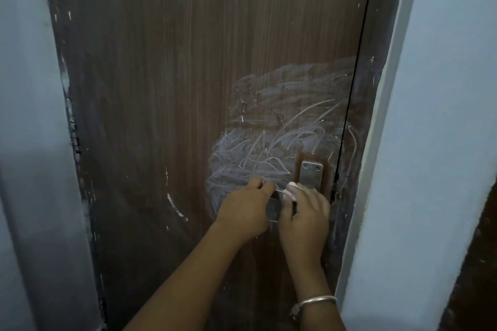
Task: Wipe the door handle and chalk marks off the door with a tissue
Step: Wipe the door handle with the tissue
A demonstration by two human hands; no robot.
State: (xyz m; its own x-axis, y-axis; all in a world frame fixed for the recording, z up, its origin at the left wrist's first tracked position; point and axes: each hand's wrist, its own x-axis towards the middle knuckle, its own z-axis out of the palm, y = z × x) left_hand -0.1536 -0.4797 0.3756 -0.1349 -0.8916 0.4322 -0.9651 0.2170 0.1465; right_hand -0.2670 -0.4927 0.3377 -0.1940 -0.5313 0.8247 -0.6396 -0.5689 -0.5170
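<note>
A dark brown wood-grain door [188, 88] fills the view, set between pale blue-grey painted walls [27, 115] on either side. On the right a thin black gap separates the door from a dark brown frame strip [376, 94], which is scuffed with white flecks and edged by a pale trim. The door's left edge is chipped and smeared with paint.

White chalk marks [269, 148] cover the right half of the door in a broad smeared patch of crossing strokes and loops, reaching from mid-height down to the handle. They are scribbles rather than letters. A separate short curved chalk stroke [174, 205] lies lower and to the left, well apart from the patch.

The brushed-metal door handle [274, 209] sits near the door's right edge. Its rectangular plate [311, 173] has two screws at the top, and the lever runs leftward from it. Both hands cover most of the lever, so only a short stretch shows between them.

The left hand [247, 209] has its fingers curled round the lever's free end. The right hand [304, 215] has its fingers bent over the lever close to the plate, clamping a crumpled white tissue [290, 192] against the metal. A little of the tissue shows above the knuckles. A thin silver bangle [317, 301] circles the right wrist.
</note>
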